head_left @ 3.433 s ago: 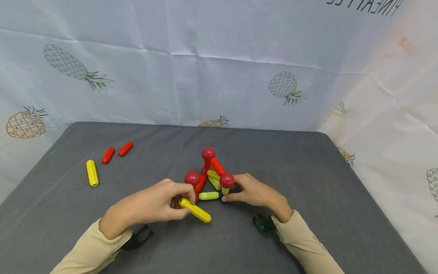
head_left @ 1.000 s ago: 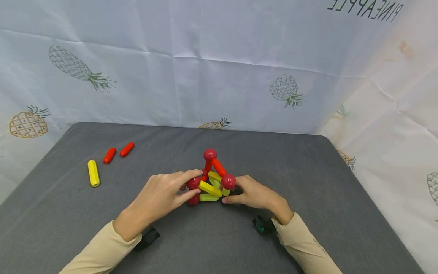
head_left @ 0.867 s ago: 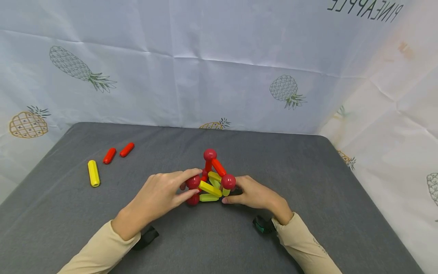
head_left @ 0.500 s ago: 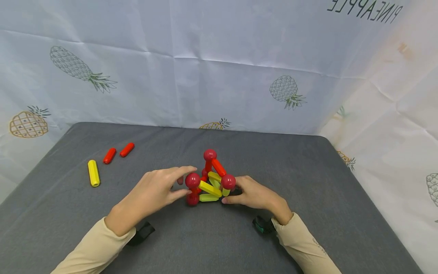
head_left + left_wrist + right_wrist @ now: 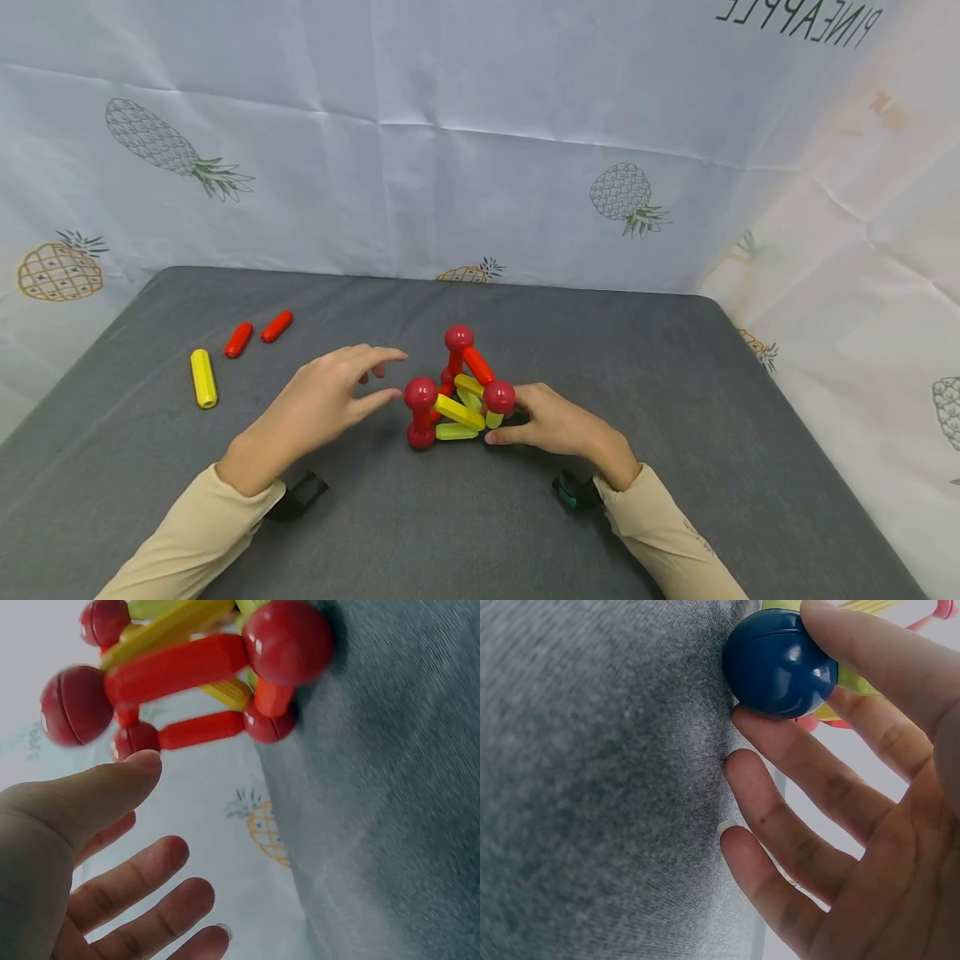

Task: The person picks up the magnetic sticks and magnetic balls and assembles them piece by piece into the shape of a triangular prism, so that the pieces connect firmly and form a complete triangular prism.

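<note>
A ball-and-rod building frame stands mid-table, with red balls (image 5: 421,394) joined by red rods (image 5: 477,364) and green rods. A yellow rod (image 5: 460,412) slants from the front left ball towards the right hand. My left hand (image 5: 315,408) hovers just left of the frame, thumb and fingers spread, touching nothing. In the left wrist view its thumb (image 5: 112,791) lies below the red balls (image 5: 75,705). My right hand (image 5: 570,429) pinches a blue ball (image 5: 780,664) at the frame's lower right corner; fingers mostly hide that ball in the head view.
On the left of the grey table (image 5: 675,400) lie a loose yellow rod (image 5: 203,378) and two loose red rods, one nearer (image 5: 238,340) and one farther (image 5: 277,326). A pineapple-print cloth (image 5: 480,150) hangs behind the table.
My left hand earlier held the yellow rod, placed it on the frame, let go of the front left ball and drew back left, fingers spreading. The right hand stays in place.
</note>
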`<state>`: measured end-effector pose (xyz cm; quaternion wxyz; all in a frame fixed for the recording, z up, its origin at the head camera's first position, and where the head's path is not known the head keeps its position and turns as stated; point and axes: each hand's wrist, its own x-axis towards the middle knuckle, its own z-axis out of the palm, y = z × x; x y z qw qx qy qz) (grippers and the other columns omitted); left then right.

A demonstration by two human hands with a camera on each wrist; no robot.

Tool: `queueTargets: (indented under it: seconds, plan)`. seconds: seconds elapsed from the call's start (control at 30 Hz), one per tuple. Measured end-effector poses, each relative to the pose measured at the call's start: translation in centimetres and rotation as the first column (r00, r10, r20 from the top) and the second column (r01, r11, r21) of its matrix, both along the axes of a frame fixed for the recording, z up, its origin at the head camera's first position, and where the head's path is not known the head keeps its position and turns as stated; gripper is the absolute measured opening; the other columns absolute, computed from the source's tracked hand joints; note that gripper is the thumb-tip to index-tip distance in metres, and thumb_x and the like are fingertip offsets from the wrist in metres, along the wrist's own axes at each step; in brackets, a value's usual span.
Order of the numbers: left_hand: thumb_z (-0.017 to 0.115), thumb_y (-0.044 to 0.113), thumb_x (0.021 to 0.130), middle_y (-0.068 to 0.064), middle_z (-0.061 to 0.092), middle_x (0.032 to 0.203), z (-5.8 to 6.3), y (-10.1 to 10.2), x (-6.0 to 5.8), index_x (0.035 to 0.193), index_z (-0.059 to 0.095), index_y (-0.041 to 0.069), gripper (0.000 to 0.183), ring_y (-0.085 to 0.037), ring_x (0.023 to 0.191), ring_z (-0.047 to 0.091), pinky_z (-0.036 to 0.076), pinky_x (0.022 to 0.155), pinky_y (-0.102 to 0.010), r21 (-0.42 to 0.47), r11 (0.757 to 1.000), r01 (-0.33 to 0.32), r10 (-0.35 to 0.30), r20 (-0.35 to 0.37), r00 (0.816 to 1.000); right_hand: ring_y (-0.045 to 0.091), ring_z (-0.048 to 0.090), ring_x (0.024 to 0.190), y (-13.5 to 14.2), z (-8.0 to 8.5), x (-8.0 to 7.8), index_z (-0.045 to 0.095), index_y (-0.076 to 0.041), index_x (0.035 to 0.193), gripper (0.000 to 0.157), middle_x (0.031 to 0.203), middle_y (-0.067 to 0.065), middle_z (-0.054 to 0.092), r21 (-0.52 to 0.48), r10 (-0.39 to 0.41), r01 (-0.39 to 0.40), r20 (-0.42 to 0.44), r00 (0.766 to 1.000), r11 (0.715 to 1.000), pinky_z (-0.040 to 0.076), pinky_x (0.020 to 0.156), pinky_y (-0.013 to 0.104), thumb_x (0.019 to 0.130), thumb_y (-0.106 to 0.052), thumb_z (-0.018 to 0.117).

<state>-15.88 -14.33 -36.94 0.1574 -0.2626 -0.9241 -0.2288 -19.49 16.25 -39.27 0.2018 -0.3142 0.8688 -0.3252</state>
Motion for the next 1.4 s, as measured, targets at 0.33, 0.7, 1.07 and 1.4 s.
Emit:
queueTargets:
  seconds: [0.33,0.7,1.07,1.4]
  plan:
    - [0.077,0.015,0.086,-0.008,0.069,0.107,-0.7,-2.3,-1.4,0.12,0.068,0.012,0.035,-0.026,0.093,0.063,0.054,0.077,-0.043,0.057,0.993,-0.103,0.099,0.065,0.993,0.012,0.064,0.098,-0.2,0.0,0.1,0.068,-0.012,0.114,0.032,0.107,-0.002,0.071,-0.01,0.008,-0.008,0.0,1.0,1.0,0.052,0.09,0.032,0.088,-0.028,0.076]
    - [0.074,0.011,0.089,-0.015,0.067,0.113,-1.8,-4.9,-2.8,0.122,0.066,0.006,0.034,-0.033,0.096,0.062,0.052,0.08,-0.048,0.112,0.982,-0.149,0.136,0.113,0.984,0.01,0.063,0.093,-0.1,-0.3,0.0,0.068,-0.013,0.112,0.03,0.104,-0.003,0.071,-0.012,0.0,0.0,0.003,1.0,1.0,0.053,0.087,0.031,0.088,-0.028,0.077]
    - [0.071,0.01,0.09,-0.022,0.064,0.111,-2.8,-7.2,-4.1,0.122,0.065,0.002,0.034,-0.039,0.096,0.061,0.047,0.083,-0.055,0.099,0.971,-0.22,0.204,0.144,0.968,0.008,0.062,0.09,0.1,-0.1,-0.1,0.069,-0.014,0.11,0.028,0.1,-0.005,0.07,-0.017,-0.016,0.016,0.007,1.0,1.0,0.053,0.085,0.028,0.086,-0.026,0.078]
    - [0.068,0.01,0.091,-0.03,0.058,0.118,-3.2,-8.6,-5.4,0.122,0.063,-0.002,0.034,-0.045,0.105,0.05,0.04,0.087,-0.059,0.054,0.961,-0.27,0.26,0.146,0.954,0.01,0.062,0.09,-0.1,0.0,0.0,0.068,-0.015,0.109,0.027,0.099,-0.006,0.069,-0.022,-0.023,0.024,0.024,0.999,0.999,0.053,0.083,0.028,0.087,-0.026,0.078]
